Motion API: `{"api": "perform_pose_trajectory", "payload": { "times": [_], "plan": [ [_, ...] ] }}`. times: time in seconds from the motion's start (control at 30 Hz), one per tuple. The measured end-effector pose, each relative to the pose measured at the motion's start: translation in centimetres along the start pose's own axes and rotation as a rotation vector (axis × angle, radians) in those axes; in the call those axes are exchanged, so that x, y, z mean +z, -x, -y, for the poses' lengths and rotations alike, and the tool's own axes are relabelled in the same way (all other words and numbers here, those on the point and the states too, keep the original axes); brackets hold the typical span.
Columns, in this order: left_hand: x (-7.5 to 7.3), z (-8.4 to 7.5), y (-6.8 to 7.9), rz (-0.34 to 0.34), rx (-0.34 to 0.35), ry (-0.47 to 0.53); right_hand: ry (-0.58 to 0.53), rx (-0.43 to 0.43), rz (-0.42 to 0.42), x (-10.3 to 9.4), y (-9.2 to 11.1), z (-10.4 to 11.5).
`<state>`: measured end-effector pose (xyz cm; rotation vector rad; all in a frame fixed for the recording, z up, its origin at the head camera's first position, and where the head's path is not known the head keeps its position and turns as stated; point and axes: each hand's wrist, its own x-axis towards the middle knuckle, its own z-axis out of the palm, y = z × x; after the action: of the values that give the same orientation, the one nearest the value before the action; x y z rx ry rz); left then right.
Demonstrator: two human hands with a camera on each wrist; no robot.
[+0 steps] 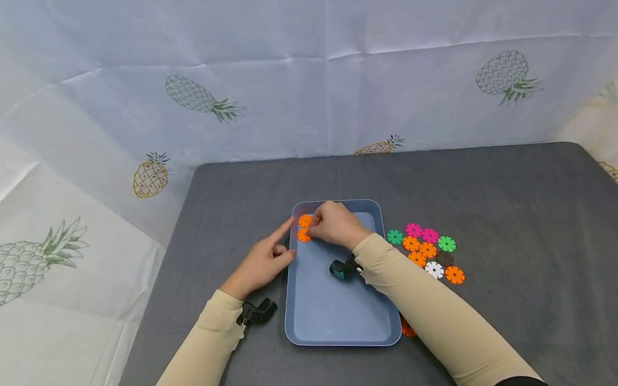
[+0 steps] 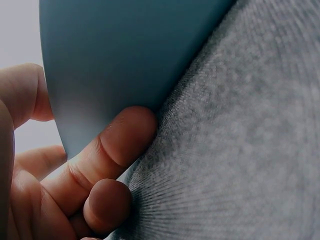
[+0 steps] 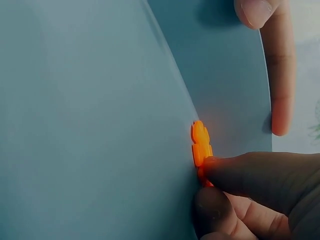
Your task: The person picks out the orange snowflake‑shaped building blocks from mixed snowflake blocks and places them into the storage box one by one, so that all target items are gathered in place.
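Note:
In the head view a blue rectangular tray (image 1: 339, 322) lies on the table. My left hand (image 1: 260, 265) holds its left wall, thumb over the rim, curled fingers (image 2: 127, 132) against the outside, index finger stretched forward. Inside the tray's far left corner my right hand (image 1: 338, 224) pinches an orange notched plastic disc (image 3: 200, 145) between thumb and finger, low against the wall. Two orange discs show beside its fingertips in the head view, one of them a flat disc (image 1: 305, 221) in the corner. The hand covers part of the other.
Right of the tray lies a loose group of notched discs: pink (image 1: 414, 229), green (image 1: 446, 244), orange (image 1: 454, 275), white (image 1: 434, 270) and brown (image 1: 445, 258). Another orange disc (image 1: 407, 328) peeks out beneath the right forearm. A pineapple-print cloth (image 1: 303, 109) hangs behind the grey table (image 1: 534, 261).

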<state>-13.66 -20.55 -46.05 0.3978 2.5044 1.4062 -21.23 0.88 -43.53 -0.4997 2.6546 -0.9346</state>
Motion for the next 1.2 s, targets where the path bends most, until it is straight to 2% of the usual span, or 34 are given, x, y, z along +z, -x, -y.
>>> {"api": "perform_pose_trajectory", "payload": {
  "times": [0.17, 0.47, 0.77, 0.9, 1.2],
  "plan": [
    [0.0, 0.0, -0.1, -0.001, 0.000, -0.006, -0.011, -0.001, -0.001, -0.1, 0.0, -0.1],
    [-0.1, 0.0, 0.0, 0.000, 0.004, -0.005, -0.058, 0.050, 0.032, -0.5, 0.2, 0.1],
    [-0.2, 0.1, 0.0, 0.003, 0.004, -0.007, -0.068, 0.085, 0.158, -1.8, 0.8, 0.3],
    [-0.2, 0.1, 0.1, -0.003, 0.008, -0.002, -0.050, 0.081, 0.191, -2.5, 1.3, 0.4],
    [-0.1, 0.1, 0.1, -0.004, 0.007, 0.002, -0.001, 0.058, 0.195, -3.7, 2.7, 0.8]
  ]
}}
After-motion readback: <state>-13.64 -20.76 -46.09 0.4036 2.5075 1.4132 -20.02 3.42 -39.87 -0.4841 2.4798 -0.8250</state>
